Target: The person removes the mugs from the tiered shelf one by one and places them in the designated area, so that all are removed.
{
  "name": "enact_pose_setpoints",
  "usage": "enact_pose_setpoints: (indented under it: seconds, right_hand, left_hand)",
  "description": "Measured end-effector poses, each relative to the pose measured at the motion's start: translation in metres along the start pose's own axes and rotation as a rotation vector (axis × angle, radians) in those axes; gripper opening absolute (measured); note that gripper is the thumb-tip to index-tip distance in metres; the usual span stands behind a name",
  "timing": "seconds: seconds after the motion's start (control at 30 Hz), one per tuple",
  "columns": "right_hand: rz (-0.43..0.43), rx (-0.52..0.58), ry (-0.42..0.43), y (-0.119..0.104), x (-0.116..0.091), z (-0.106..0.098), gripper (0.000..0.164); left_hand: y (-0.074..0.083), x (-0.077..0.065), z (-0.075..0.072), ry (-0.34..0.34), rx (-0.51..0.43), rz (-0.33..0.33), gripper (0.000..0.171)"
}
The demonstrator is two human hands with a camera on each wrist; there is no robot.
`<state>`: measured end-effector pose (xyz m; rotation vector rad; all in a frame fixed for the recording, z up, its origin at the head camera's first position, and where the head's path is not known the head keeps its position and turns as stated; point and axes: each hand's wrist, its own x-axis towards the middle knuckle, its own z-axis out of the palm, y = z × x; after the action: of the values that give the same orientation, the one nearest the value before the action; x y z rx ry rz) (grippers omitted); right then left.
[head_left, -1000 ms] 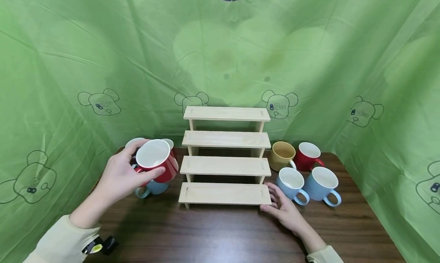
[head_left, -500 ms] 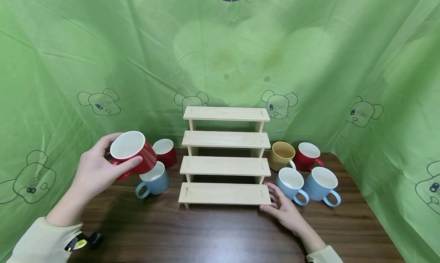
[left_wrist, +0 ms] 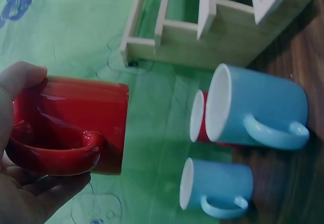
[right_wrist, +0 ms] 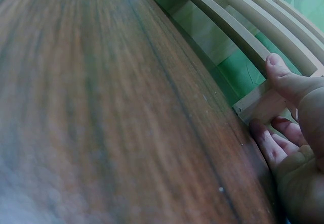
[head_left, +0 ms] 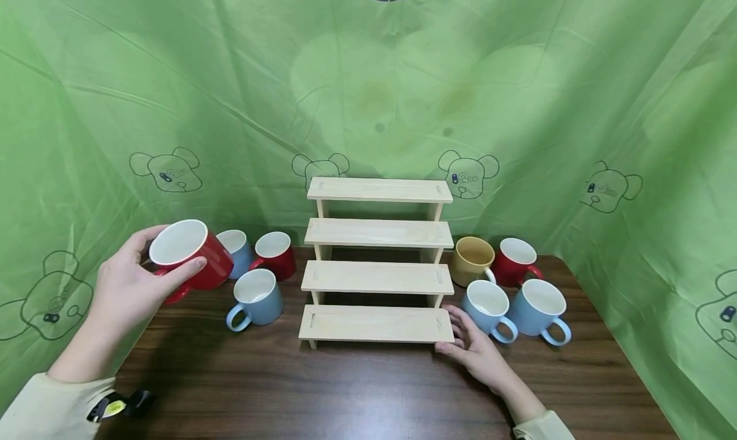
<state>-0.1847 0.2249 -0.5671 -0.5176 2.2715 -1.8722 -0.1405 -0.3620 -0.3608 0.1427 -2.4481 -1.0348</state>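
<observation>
My left hand (head_left: 122, 290) grips a red mug (head_left: 212, 266) with a white inside, raised above the table's left side and tilted slightly. In the left wrist view the red handle (left_wrist: 55, 158) points toward the palm, and the thumb and fingers clasp the mug's bottom end. A stepped wooden rack (head_left: 377, 325) with bare shelves stands in the middle. At its lower right corner my right hand (head_left: 476, 355) holds the end of the bottom shelf. The right wrist view has the thumb (right_wrist: 276, 64) on the shelf's front edge and the fingers bent beside the end panel.
Left of the rack stand a blue mug (head_left: 261, 306), a red mug (head_left: 279, 264) and another blue mug (head_left: 238, 254). To the right are a yellow mug (head_left: 463, 267), a red mug (head_left: 507, 267) and two blue mugs (head_left: 483, 309). Green cloth (head_left: 368, 94) hangs around the table.
My left hand has carried the red mug leftward, away from the rack, uncovering the mugs behind it. The right hand and the rack have stayed in place.
</observation>
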Motion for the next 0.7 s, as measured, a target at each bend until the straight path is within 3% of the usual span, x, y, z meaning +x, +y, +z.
enact_pose_setpoints:
  seconds: [0.23,0.7]
  right_hand:
    - [-0.004,0.002,-0.005,0.000,0.000,0.000,0.084]
    - [0.008,0.007,-0.008,0.000,0.000,0.000,0.085]
  left_hand:
    - [-0.027,0.001,0.000,-0.014,0.062,-0.041,0.080]
    - [-0.078,-0.002,0.020,-0.014,0.184,-0.022,0.082]
